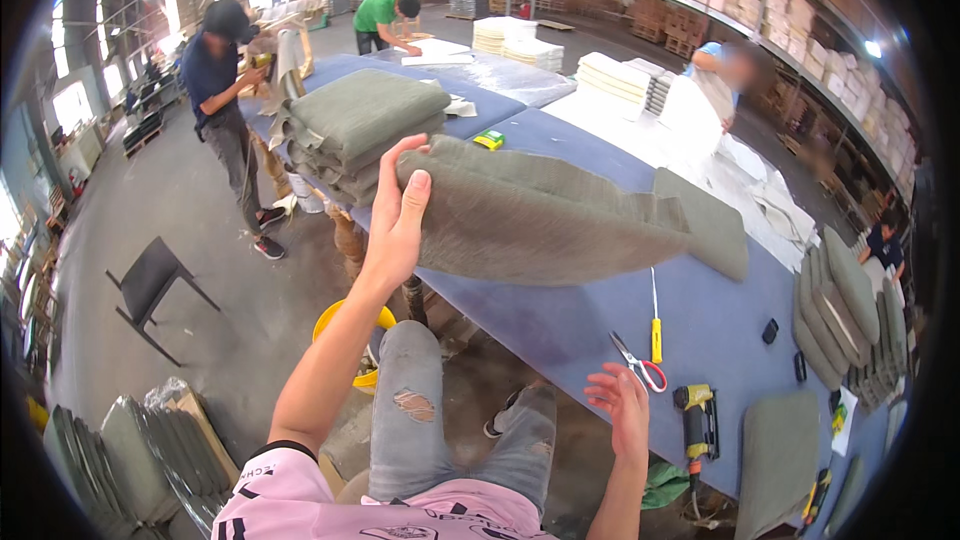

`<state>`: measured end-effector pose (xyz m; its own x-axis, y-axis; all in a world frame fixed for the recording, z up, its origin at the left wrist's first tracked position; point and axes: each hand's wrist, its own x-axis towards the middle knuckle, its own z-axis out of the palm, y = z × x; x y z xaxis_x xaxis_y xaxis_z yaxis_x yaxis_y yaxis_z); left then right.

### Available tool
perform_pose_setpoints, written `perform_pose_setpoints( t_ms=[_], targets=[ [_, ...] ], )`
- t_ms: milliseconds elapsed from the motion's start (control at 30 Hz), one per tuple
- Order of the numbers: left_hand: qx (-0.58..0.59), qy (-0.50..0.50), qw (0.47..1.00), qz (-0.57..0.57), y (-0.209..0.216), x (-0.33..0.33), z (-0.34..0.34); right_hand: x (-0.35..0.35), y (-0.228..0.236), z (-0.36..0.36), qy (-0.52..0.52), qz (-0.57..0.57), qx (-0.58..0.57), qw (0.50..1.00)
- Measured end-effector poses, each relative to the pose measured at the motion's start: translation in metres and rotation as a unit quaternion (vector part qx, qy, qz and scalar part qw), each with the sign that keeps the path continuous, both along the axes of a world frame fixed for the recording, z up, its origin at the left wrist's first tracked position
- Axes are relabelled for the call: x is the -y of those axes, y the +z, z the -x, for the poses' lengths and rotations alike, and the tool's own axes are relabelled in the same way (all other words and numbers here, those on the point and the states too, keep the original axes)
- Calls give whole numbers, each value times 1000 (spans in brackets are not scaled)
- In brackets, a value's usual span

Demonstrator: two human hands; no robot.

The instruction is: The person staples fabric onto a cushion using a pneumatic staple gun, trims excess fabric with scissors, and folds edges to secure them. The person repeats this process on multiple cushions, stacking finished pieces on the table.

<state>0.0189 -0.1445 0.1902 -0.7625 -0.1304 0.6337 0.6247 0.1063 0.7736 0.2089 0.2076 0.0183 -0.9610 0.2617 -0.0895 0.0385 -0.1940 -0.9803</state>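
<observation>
My left hand (398, 225) grips one end of a grey-green fabric-covered cushion (540, 220), thumb on the near face. The cushion is tilted up on its edge above the blue table, and its far end overlaps another flat grey-green piece (710, 225). Low at the table's near edge, my right hand (622, 408) holds nothing, its fingers apart. Just beyond its fingertips lie scissors with red and white handles (655, 377). A yellow-handled screwdriver (656, 340) rests close by, and a yellow and black staple gun (698, 420) lies to the right.
A stack of grey-green cushions (365, 115) stands at the table's left side, with more cushions (840, 310) at the right. A green tape measure (489, 140) lies behind the held cushion. A yellow bucket (365, 375) and a black chair (155, 285) are on the floor. Several people work around the table.
</observation>
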Motion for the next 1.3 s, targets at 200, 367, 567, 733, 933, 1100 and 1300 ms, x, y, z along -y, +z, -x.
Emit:
perform_pose_setpoints(
  t_ms=[200,367,567,733,933,1100,1300],
  targets=[
    [26,-2,967,-252,-99,65,10,5,-11,15,110,254,5,961],
    [23,-12,936,-352,-159,102,-14,38,-11,25,170,427,16,888],
    [196,25,850,-489,-220,146,-31,113,-30,28,53,340,99,934],
    [261,67,836,-477,-262,122,-85,142,51,40,59,283,97,952],
    [203,174,919,289,-247,68,-134,185,133,104,41,206,-47,977],
    [184,171,925,286,-252,65,-123,255,183,305,208,347,-162,900],
    [158,142,939,269,-252,65,-116,306,177,434,240,172,-83,952]
  ],
)
